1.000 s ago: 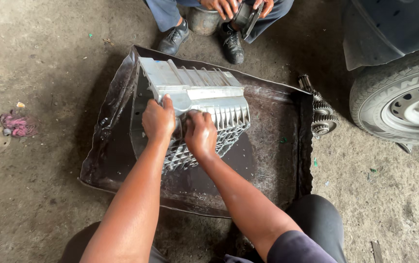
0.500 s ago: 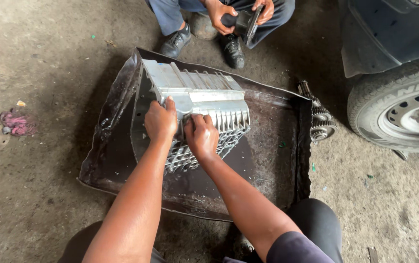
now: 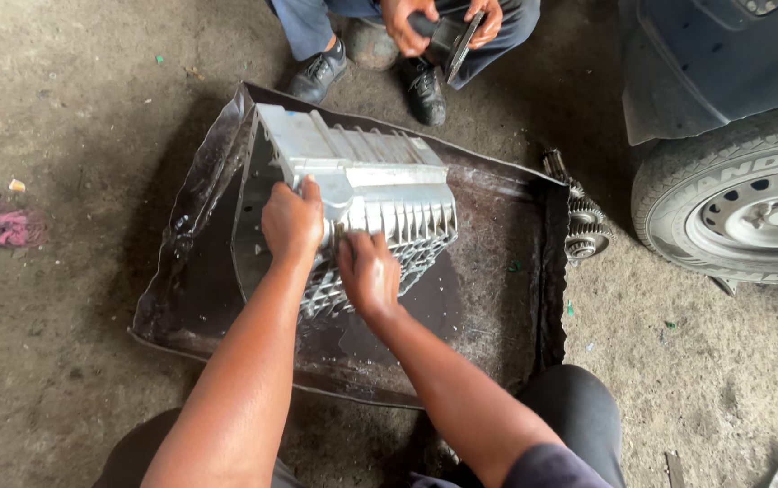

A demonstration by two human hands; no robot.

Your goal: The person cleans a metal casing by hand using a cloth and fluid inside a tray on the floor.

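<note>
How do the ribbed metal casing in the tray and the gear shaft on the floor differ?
The ribbed metal casing is pale silver, broad and boxy; the gear shaft is dark, narrow and toothed. The casing sits inside the black tray under the left hand and right hand; the shaft lies untouched outside it. Both look metal.

No packages, labels, signs or screens are shown — only raised lettering is moulded on the tyre (image 3: 732, 212) sidewall, at right.

Cast metal in an oily tray

The ribbed, silver-grey cast-metal housing (image 3: 366, 194) is looking matt at frame centre, sitting in a dented black sheet-metal tray (image 3: 497, 298) glistening wet; rough grey concrete floor (image 3: 64, 108) is surrounding it.
</note>
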